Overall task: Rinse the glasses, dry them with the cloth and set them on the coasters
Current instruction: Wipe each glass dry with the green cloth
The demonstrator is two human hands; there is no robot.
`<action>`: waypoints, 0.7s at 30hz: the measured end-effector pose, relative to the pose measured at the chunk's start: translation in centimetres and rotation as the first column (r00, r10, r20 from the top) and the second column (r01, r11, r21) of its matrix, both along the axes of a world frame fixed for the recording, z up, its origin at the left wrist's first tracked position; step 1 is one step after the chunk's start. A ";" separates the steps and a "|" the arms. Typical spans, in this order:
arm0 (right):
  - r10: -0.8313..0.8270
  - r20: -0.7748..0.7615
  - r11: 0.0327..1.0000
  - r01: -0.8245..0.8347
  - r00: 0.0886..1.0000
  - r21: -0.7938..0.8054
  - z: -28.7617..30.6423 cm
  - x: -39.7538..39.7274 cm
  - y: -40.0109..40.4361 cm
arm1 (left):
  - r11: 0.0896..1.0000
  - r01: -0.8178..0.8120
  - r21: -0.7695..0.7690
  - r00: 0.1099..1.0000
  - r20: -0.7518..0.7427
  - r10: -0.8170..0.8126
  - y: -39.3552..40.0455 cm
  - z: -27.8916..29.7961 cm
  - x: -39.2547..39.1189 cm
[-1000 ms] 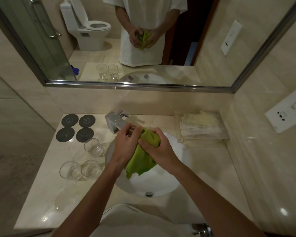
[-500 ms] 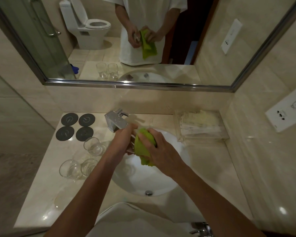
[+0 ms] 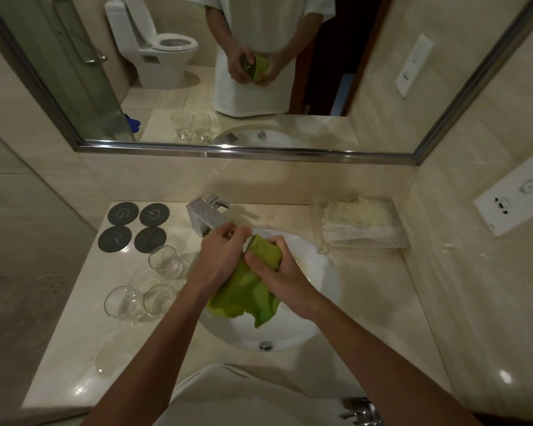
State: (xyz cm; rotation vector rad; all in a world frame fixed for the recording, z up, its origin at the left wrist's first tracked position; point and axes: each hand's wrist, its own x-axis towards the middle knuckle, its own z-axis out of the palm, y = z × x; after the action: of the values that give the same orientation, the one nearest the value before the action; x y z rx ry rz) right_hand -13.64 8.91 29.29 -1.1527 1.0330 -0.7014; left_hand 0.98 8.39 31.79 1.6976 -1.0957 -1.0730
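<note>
Over the sink (image 3: 320, 330) my left hand (image 3: 219, 259) is clamped on a glass (image 3: 249, 241); my right hand (image 3: 277, 272) grips the green cloth (image 3: 243, 296) against it.

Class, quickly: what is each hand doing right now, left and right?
Left hand: closed round a glass held over the sink.
Right hand: closed on the green cloth, pressing it against that glass.

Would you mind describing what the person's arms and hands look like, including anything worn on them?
Both forearms are bare up to the frame edge, with no watch, bracelet, ring or glove visible on the left hand or right hand. The mirror shows short white sleeves ending above the elbows.
</note>
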 end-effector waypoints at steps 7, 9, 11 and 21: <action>-0.088 -0.350 0.822 -0.131 0.933 -0.555 -1.9 -0.3 0.4 | 0.998 -0.005 0.064 1.000 -0.014 0.006 -0.5 0.3 0.0; -0.131 -0.461 0.657 -0.272 0.878 -0.703 -2.6 -0.6 0.4 | 0.991 0.022 0.131 1.000 -0.016 -0.020 -0.9 0.3 0.4; -0.244 -0.532 0.404 -0.414 0.811 -0.816 -3.3 -0.9 -0.1 | 0.978 0.061 0.198 0.997 -0.049 -0.052 -1.0 0.2 0.7; 0.025 -0.452 0.602 -0.374 0.892 -0.706 -2.9 -2.6 -0.6 | 0.934 0.138 0.331 0.984 -0.152 -0.091 0.1 -0.4 0.9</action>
State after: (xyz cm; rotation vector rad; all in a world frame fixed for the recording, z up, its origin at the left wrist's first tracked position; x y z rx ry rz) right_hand -16.24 8.28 26.43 -2.2414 0.9025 -0.7663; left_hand 1.91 8.49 31.39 1.8105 -0.9735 -1.5003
